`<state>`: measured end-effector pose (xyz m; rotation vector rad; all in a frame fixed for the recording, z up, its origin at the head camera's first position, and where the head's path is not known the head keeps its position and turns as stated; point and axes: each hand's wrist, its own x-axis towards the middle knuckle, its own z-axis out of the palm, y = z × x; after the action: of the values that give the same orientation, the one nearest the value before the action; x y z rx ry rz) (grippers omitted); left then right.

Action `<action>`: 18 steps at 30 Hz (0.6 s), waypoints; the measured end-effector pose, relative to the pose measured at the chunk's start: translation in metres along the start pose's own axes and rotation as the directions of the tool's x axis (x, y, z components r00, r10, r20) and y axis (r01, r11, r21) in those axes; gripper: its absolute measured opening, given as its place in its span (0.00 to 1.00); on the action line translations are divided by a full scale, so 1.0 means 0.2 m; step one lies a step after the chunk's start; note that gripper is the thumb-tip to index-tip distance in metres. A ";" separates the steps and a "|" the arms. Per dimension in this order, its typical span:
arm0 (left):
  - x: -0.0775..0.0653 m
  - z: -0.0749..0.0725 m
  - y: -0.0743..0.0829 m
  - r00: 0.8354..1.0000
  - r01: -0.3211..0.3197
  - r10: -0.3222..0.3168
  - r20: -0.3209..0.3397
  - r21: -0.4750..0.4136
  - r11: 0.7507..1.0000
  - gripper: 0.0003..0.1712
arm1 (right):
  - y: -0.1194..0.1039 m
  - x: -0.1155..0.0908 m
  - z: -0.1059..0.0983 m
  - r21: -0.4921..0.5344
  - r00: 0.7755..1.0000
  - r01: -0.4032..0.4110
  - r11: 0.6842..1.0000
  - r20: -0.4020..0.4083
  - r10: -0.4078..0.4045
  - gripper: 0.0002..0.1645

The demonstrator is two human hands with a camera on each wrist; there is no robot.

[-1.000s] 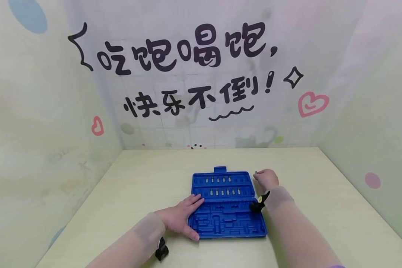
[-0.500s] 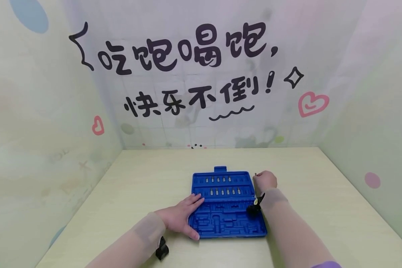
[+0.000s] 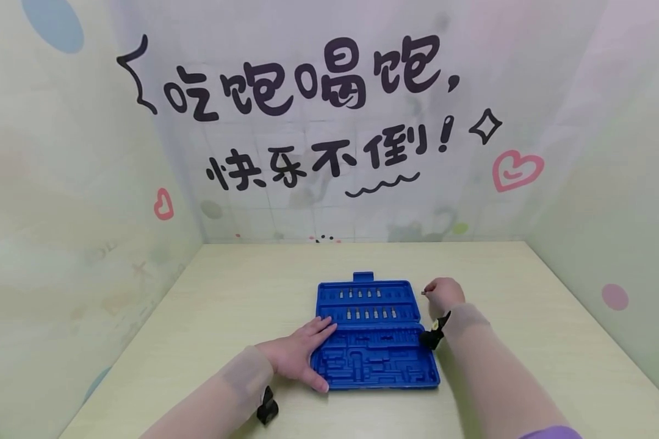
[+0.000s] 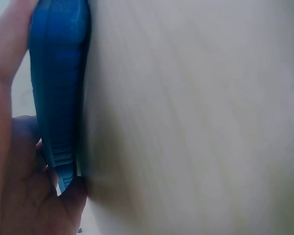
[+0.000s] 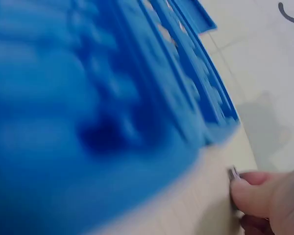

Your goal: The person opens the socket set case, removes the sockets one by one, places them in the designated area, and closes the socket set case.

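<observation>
A blue plastic bit case (image 3: 381, 386) lies unfolded on the table. Silver screwdriver bits (image 3: 359, 294) stand in two rows in its far half; the near half shows moulded recesses without bits. My left hand (image 3: 295, 353) rests along the case's left side, fingers spread over the edge near the hinge and thumb at the near corner. Just right of the far half, my right hand (image 3: 445, 294) pinches a small metal bit (image 5: 232, 181) between thumb and fingers, apart from the case. Its tip is too small to make out.
The pale wooden table (image 3: 241, 286) runs back to a printed wall (image 3: 285, 213), with side walls left and right. A latch tab (image 3: 363, 277) sticks out from the case's far edge. Black wrist cameras (image 3: 267, 410) hang under both wrists.
My right hand shifts slightly left, then back right, away from the case, with the bit still pinched. The left hand and the case stay in place; the head view shifts a little.
</observation>
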<state>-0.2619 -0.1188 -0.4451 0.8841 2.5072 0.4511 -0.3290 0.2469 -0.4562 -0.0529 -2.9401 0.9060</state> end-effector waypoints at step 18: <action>-0.01 0.00 0.00 1.000 -0.002 0.002 0.015 -0.009 1.000 0.67 | 0.19 0.04 -0.05 0.148 0.989 0.064 0.987 0.125 -0.083 0.14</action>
<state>-0.2612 -0.1206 -0.4448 0.8832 2.4891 0.4542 -0.3358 0.2838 -0.4684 0.1263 -2.9604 1.1493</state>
